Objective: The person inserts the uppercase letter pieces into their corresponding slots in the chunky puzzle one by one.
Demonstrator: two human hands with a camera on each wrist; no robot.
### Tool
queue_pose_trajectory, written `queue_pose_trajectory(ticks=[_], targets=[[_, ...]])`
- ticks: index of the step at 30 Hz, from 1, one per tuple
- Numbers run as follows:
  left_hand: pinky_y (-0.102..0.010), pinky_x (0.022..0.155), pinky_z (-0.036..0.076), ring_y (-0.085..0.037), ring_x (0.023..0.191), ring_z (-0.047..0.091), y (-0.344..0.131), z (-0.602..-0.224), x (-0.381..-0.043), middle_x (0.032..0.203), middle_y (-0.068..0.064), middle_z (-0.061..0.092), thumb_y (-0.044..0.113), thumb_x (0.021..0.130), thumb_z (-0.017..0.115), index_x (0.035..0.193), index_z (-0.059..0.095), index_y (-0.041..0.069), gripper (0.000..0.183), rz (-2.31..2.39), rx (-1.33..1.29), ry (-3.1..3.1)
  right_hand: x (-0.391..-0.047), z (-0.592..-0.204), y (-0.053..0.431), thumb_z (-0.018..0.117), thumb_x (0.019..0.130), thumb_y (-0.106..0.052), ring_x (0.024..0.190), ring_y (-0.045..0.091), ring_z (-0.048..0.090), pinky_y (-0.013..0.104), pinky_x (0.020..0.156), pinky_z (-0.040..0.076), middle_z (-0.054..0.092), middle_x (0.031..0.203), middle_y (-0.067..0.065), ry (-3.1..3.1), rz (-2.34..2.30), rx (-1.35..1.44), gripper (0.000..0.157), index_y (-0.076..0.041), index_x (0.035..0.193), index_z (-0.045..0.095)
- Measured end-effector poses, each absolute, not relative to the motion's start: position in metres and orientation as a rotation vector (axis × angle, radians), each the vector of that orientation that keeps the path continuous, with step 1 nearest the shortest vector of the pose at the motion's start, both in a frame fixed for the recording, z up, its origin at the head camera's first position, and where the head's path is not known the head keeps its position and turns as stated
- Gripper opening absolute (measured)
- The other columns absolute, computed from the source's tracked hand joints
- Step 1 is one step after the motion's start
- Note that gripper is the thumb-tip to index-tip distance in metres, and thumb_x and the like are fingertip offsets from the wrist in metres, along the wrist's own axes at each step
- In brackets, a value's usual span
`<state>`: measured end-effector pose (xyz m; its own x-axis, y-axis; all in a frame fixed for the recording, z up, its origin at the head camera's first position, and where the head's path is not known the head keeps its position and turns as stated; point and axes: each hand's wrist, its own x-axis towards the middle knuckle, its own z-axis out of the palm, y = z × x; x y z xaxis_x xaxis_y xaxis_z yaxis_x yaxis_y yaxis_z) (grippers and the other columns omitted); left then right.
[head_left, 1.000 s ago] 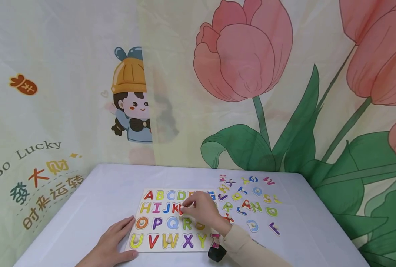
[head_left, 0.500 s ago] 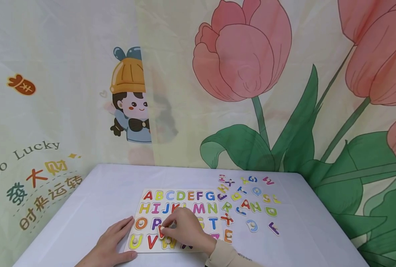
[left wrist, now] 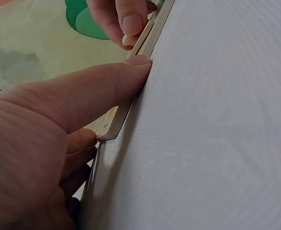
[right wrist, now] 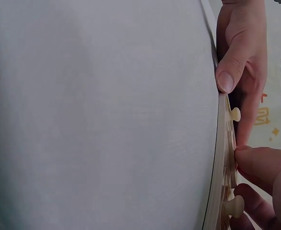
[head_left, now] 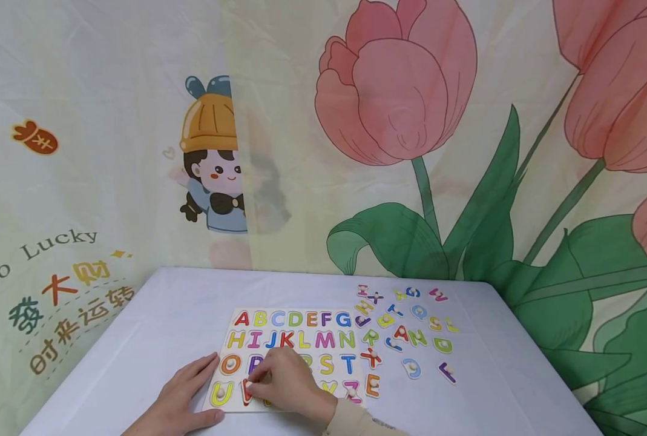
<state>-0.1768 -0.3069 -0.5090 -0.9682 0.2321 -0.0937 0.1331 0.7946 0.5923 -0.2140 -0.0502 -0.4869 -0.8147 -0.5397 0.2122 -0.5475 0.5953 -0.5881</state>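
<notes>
The right hand (head_left: 287,384) has come down from the K row to the bottom row of the board (head_left: 230,330). Its fingers pinch a red letter (head_left: 246,391) over the V spot, just beside the yellow U (head_left: 221,393). So that piece looks almost home. The left hand (head_left: 178,402) lies flat, pressing the board's near corner on the counter (head_left: 181,303). Loose letters (head_left: 405,333) wait far off to the right hand's right; nothing blocks it.
</notes>
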Motion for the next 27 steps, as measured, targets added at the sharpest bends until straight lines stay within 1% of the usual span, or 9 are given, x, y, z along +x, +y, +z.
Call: queue_pose_trajectory(ticks=[9,18,23,27], targets=[[-0.078,0.112,0.033,-0.052,0.151,0.031,-0.3083,-0.5126,-0.1769,0.168,-0.019,0.037,0.054,0.081,0.088,0.163,0.041,0.004,0.107,0.929,0.287,2.825,-0.2086,-0.4864,-0.0533,0.089,0.089,-0.031,0.080,-0.008,0.045,0.016,0.077,0.040,0.061,0.079,-0.025,-2.784,0.903,0.986,0.004,-0.028,0.090,0.088],[-0.079,0.110,0.034,-0.053,0.149,0.033,-0.3094,-0.5116,-0.1760,0.166,-0.021,0.039,0.052,0.083,0.088,0.161,0.042,0.001,0.104,0.925,0.351,2.847,-0.2096,-0.4860,-0.0539,0.090,0.087,-0.030,0.077,-0.007,0.044,0.015,0.075,0.039,0.061,0.076,-0.024,-2.764,0.844,1.012,0.004,-0.028,0.089,0.087],[-0.079,0.110,0.034,-0.054,0.150,0.032,-0.3083,-0.5104,-0.1767,0.167,-0.021,0.038,0.052,0.083,0.088,0.162,0.042,0.002,0.104,0.927,0.321,2.836,-0.2107,-0.4864,-0.0554,0.090,0.088,-0.030,0.078,-0.008,0.046,0.015,0.076,0.039,0.062,0.076,-0.026,-2.776,0.855,0.999,0.004,-0.028,0.091,0.088],[-0.078,0.110,0.035,-0.053,0.149,0.034,-0.3093,-0.5115,-0.1763,0.166,-0.021,0.039,0.053,0.084,0.087,0.161,0.042,0.001,0.104,0.905,0.344,2.846,-0.2101,-0.4838,-0.0526,0.089,0.089,-0.031,0.081,-0.008,0.047,0.014,0.076,0.039,0.062,0.081,-0.026,-2.804,0.885,1.038,0.007,-0.029,0.095,0.087]])
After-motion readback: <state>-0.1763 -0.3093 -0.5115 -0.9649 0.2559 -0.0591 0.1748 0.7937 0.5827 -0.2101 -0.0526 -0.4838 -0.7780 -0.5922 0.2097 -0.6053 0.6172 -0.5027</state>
